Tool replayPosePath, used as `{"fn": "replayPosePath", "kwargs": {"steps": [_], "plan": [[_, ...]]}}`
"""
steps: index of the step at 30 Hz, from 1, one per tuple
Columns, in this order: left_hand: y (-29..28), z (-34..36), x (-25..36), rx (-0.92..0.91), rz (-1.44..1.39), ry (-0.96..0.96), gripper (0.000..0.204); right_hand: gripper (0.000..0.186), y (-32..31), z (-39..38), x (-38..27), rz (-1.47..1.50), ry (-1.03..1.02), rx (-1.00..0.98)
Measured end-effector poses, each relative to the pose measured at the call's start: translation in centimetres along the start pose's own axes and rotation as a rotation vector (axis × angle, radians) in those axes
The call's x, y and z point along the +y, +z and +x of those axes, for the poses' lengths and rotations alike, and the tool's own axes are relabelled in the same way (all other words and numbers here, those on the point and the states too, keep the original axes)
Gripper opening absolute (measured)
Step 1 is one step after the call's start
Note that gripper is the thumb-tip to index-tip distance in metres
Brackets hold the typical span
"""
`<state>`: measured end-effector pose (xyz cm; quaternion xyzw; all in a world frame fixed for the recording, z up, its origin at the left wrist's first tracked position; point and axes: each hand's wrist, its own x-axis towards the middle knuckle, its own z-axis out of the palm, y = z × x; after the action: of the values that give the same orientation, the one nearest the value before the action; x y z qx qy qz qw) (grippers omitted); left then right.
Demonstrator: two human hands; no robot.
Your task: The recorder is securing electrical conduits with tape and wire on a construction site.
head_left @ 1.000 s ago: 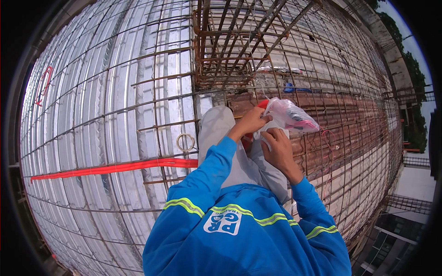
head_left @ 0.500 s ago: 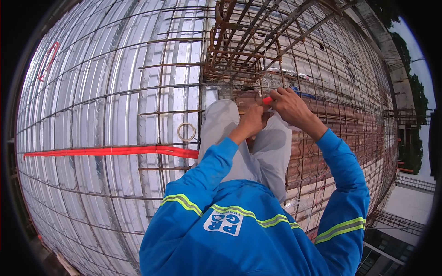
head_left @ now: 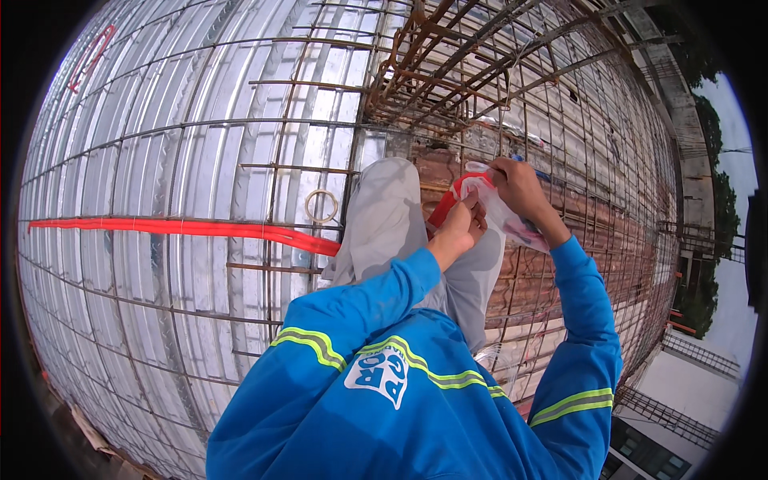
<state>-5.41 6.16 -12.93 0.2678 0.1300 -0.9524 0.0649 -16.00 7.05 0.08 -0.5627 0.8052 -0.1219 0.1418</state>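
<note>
A crumpled clear plastic bag with dark and pinkish contents (head_left: pixel 498 210) is seen right of centre in the frame, between and beneath the two hands, above the knee in light grey trousers (head_left: pixel 386 210). A bright red, bendable plastic tube (head_left: pixel 442 210) is seen just left of it, curving up from between the legs towards the bag's upper edge. By the left hand (head_left: pixel 462 226), fingers are curled in and thumb raised, with a fold of film pinched. By the right hand (head_left: pixel 516 186), fingers are bent down at the bag's upper edge, near the tube's upper end; fingertips partly hidden, so whether film, tube or both are gripped cannot be told. Bag judged light, thin, limp and slippery, easily torn; shape likely not kept, contents likely to slide into the sagging lower end at right. Best held by bunched film near the upper edge, not by a single thin layer; sharp pulls to be avoided. Tube judged light, springy, fairly smooth, not fragile but prone to kinking; best gripped round its body close to the end. Snagging on the rusty steel rebar grid (head_left: pixel 512 272) is judged possible. Longer red tubes (head_left: pixel 184 229) are laid across the silvery ribbed metal decking (head_left: pixel 152 268) at left, a cream-coloured ring (head_left: pixel 322 206) just above.
</note>
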Motion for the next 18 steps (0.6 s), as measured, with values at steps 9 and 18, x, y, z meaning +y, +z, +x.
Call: {"fn": "replayPosePath", "kwargs": {"steps": [9,18], "plan": [[0.6,-0.4,1.0,-0.293,-0.084,0.191,0.024,0.015,0.3,0.4,-0.8,-0.039,-0.015,0.014],[2.8,-1.5,0.5,-0.243,0.112,0.283,0.025,0.015,-0.2,0.1,-0.9,0.001,0.064,0.0]]}}
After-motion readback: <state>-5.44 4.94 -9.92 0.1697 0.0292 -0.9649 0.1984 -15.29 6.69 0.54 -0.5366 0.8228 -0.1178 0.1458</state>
